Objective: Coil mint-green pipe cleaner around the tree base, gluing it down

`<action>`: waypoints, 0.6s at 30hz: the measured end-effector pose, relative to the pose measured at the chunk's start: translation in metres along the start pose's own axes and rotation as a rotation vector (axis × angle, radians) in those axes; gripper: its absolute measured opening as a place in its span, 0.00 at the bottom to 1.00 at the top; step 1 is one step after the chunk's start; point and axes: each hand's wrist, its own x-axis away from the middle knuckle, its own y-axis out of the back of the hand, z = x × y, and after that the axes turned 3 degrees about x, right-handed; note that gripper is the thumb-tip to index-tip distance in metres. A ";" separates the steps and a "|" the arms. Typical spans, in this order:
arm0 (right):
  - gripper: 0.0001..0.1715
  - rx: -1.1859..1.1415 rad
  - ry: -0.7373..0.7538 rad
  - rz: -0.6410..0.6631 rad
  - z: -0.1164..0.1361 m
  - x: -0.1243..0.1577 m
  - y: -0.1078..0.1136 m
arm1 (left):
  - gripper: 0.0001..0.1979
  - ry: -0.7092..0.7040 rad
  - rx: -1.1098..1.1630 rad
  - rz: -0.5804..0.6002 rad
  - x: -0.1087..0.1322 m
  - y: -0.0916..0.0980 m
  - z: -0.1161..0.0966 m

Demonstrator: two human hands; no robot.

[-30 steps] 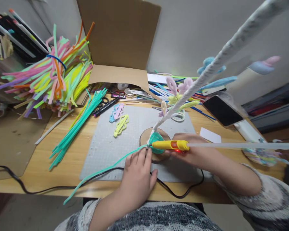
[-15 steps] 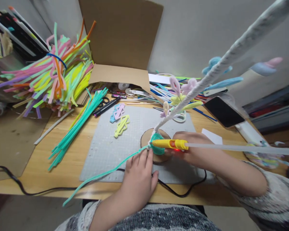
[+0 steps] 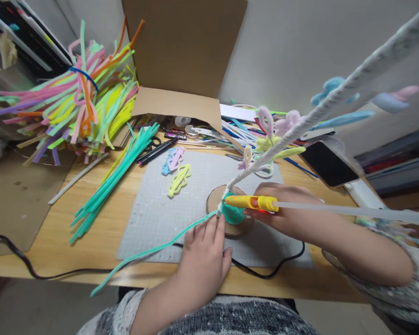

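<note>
Right hand (image 3: 288, 211): is being kept closed around the glue pen (image 3: 251, 202), fingers wrapped on its rear half.
Glue pen: is being held level just above the wooden disc (image 3: 213, 201); its long axis is lying left to right, with the tip being pointed left at the green coil (image 3: 232, 215) and the clear glue stick (image 3: 335, 210) sticking out to the right.
Left hand (image 3: 204, 256): is being laid flat, fingers straight and together, thumb apart; the green pipe cleaner (image 3: 153, 251) is being touched by the fingertips beside the disc.
Green pipe cleaner: is being stretched from the coil down-left across the mat (image 3: 153, 214).

- Left hand (image 3: 204, 253) — palm down, fingers straight and close together, pointing forward; forearm comes up from below.
- Right hand (image 3: 286, 211) — curled closed in a grip, forearm bare, reaching in from the right.
</note>
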 end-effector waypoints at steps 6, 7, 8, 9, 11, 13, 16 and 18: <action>0.10 -0.092 0.038 0.008 0.004 -0.001 0.004 | 0.27 0.006 0.009 0.010 0.000 0.000 0.000; 0.11 -0.075 0.033 0.017 0.004 -0.001 0.003 | 0.27 0.007 0.010 0.011 0.000 0.000 0.001; 0.12 -0.056 0.022 0.023 0.004 -0.002 0.002 | 0.28 0.009 0.011 0.010 0.000 -0.001 0.001; 0.14 -0.038 0.010 0.026 0.004 -0.002 0.001 | 0.28 0.010 0.011 0.008 0.000 -0.001 0.001; 0.16 -0.020 -0.010 0.021 0.003 -0.003 -0.002 | 0.27 0.009 0.012 0.002 0.001 -0.001 0.001; 0.16 -0.028 -0.008 0.009 0.002 -0.004 -0.004 | 0.27 0.008 0.014 -0.001 0.001 -0.001 0.001; 0.18 -0.020 0.023 -0.027 0.000 -0.005 -0.006 | 0.28 0.015 0.019 0.015 0.000 0.000 0.000; 0.18 -0.006 0.038 -0.048 -0.001 -0.005 -0.006 | 0.28 0.016 0.026 0.034 0.000 0.000 0.001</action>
